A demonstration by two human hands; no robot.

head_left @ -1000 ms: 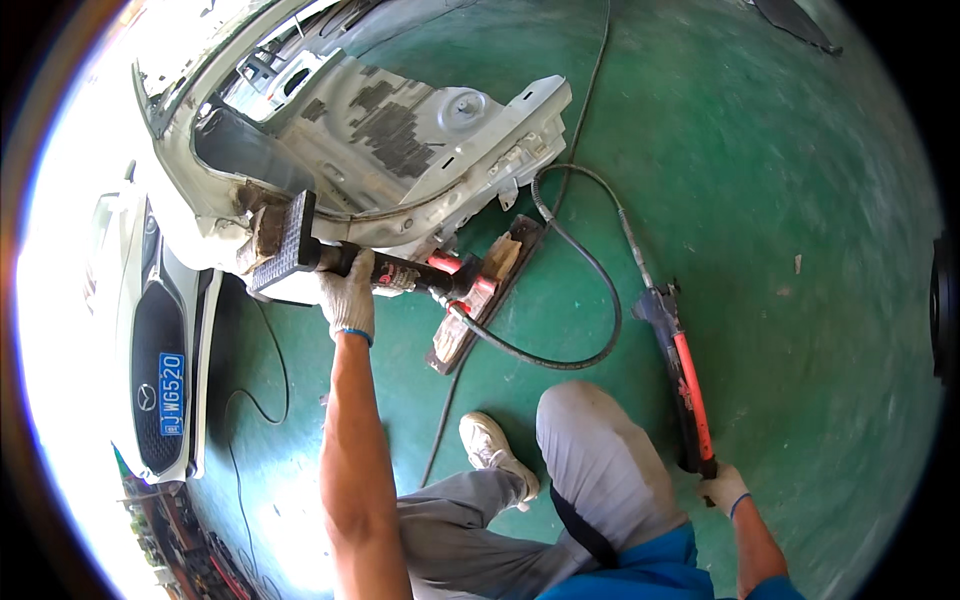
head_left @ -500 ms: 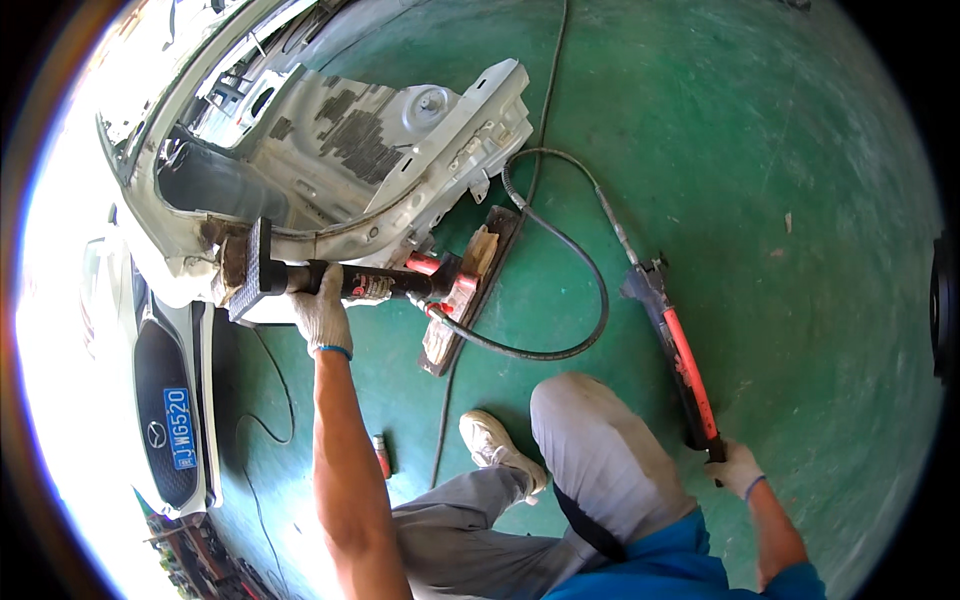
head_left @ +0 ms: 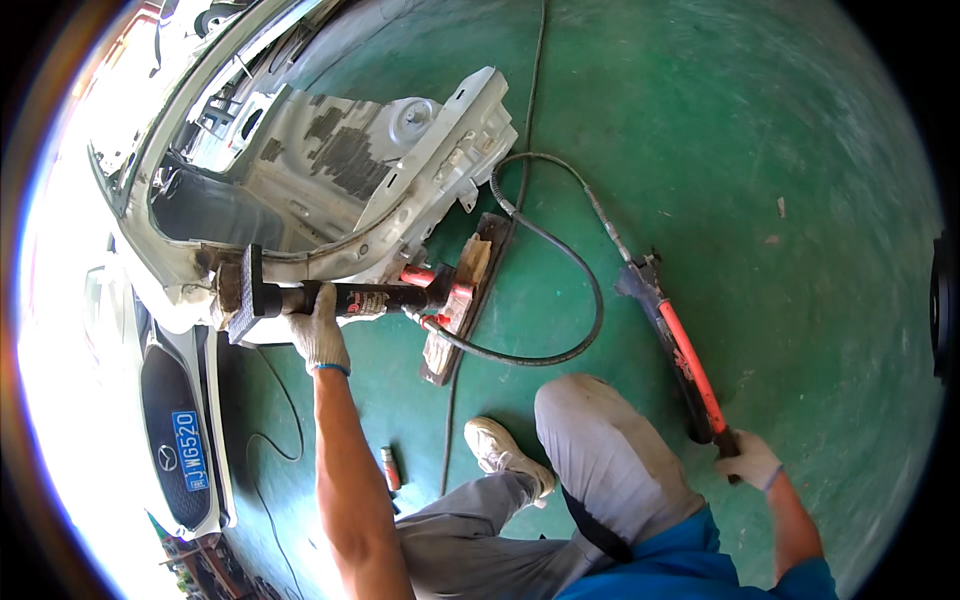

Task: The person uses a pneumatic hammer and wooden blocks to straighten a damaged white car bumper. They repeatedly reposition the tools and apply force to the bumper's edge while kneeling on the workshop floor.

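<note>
My gloved left hand (head_left: pixel 318 335) grips a black hydraulic ram (head_left: pixel 370 298) just behind its ridged plate (head_left: pixel 250 292), which is against a rusty block (head_left: pixel 224 291) at the lower corner of a white car body shell (head_left: pixel 390 200). The ram's other end has red fittings and lies over a long dark bar (head_left: pixel 492 240) with a pale wooden piece (head_left: pixel 440 350) on it. A looped black hose (head_left: pixel 595 300) joins the ram to a red-and-black hand pump (head_left: pixel 685 355) on my right. My gloved right hand (head_left: pixel 748 458) is closed on that pump's handle.
A white car's front end (head_left: pixel 208 400) stands at the left. A small red cylinder (head_left: pixel 391 468) lies beside my left shoe (head_left: pixel 495 450) on the green floor (head_left: pixel 800 300). Cables run across the floor, and a dark object (head_left: pixel 938 305) shows at the far right edge.
The car shell, ram and pump appear farther left and, near my hands, lower in view. My right hand with the pump's handle has moved slightly right. The red cylinder has come into sight.
</note>
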